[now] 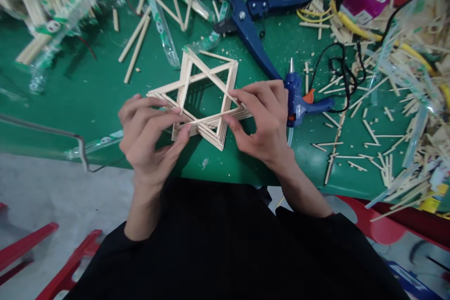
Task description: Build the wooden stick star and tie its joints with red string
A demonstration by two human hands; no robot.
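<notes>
A six-pointed star built from thin wooden sticks is held just above the near edge of a green table. Two stacked triangles are glued across each other, several layers deep, with open gaps between. The left hand is closed on the star's near-left side, thumb beneath and fingers curled over the top sticks. The right hand is closed on the right side, fingertips pinching a stick where two arms cross.

The star is judged light and fairly stiff, yet fragile: thin sticks and glue joints could snap or part if squeezed or twisted. It is best gripped where it is held now, at the layered edges and crossings, not at a single point.

Just right of the right hand lies a blue glue gun; farther off, blue cutters. Loose sticks and offcuts are scattered across the table, thickest on the right.
</notes>
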